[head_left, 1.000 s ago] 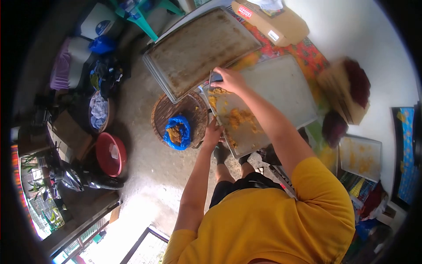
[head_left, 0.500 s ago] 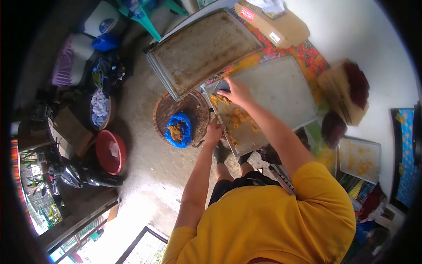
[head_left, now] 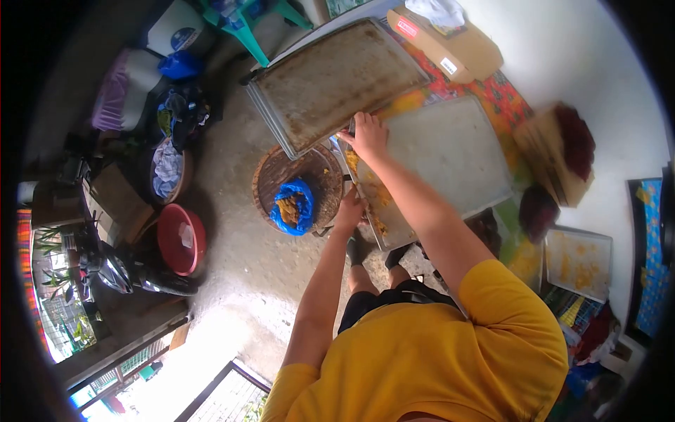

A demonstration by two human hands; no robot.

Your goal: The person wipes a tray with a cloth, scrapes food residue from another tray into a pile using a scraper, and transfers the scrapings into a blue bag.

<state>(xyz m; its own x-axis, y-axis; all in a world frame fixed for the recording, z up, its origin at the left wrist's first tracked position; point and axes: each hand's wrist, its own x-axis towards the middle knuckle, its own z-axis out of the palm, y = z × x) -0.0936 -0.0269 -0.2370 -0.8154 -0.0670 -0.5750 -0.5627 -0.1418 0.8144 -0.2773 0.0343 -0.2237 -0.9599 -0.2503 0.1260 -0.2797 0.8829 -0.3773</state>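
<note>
A metal tray [head_left: 450, 151] lies on the patterned cloth, with orange-brown crumbly food [head_left: 380, 226] along its left side. My left hand [head_left: 349, 209] is closed on the tray's left edge. At the tray's far left corner, my right hand [head_left: 368, 136] is closed around a small dark thing, mostly hidden by the fingers. Left of the tray, a blue plastic bag [head_left: 302, 204] holding brown crumbly stuff stands open on a round brown woven tray [head_left: 271, 169].
Stacked stained trays [head_left: 337, 77] lie beyond my right hand. A cardboard box [head_left: 450, 46] is at the back; another food-smeared tray [head_left: 578, 261] is at the right. A red basin [head_left: 180, 240] and a green stool [head_left: 246, 32] stand on the floor.
My right hand has shifted up towards the tray's far left corner, its fingers now more curled. My left hand stays at the tray's edge. The whole view has shifted slightly.
</note>
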